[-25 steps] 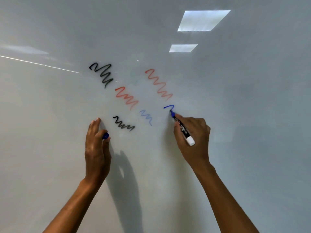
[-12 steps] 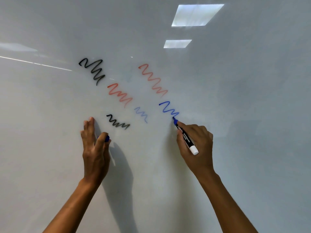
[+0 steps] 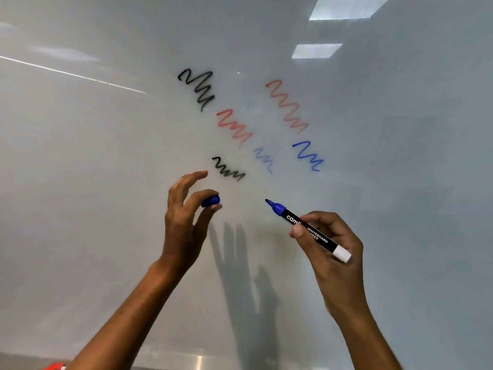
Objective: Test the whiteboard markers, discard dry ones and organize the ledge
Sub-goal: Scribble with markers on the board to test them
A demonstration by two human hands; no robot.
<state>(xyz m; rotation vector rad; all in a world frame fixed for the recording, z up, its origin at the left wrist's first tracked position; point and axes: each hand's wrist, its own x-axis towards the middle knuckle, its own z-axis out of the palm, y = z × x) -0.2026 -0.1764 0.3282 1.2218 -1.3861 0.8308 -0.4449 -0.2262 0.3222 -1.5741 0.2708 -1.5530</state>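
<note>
My right hand (image 3: 330, 241) grips the black-barrelled blue whiteboard marker (image 3: 306, 229) at mid-barrel, its uncapped tip pointing up-left, clear of the glossy white board (image 3: 106, 182). My left hand (image 3: 184, 209) pinches the small blue plastic cap (image 3: 211, 201) between thumb and forefinger, other fingers spread. I judge both pieces light, rigid and smooth, so the barrel's middle is the secure hold and the cap could slip. The bold blue squiggle (image 3: 308, 155) suggests good ink. There is bare board between the hands for recapping; the ledge (image 3: 186, 363) sits well below.
</note>
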